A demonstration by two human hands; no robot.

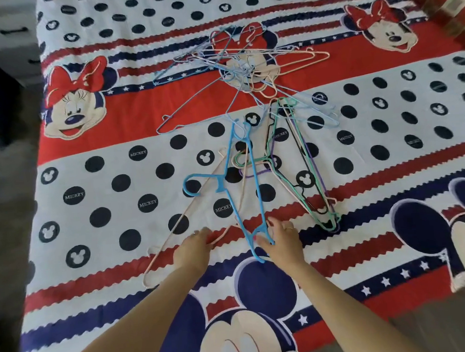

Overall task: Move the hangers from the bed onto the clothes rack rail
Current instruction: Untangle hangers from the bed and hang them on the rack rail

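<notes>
Blue plastic hanger lies on the bed, its near end pinched in the right hand. Just left, the left hand presses its fingers together on a pale pink hanger. Beyond the right hand sits a green, purple and black bundle; farther off, a tangle of wire hangers.

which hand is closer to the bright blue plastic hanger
Right. The right hand is touching the near end of the bright blue hanger; the left hand sits off to its left, on the pale pink hanger.
</notes>
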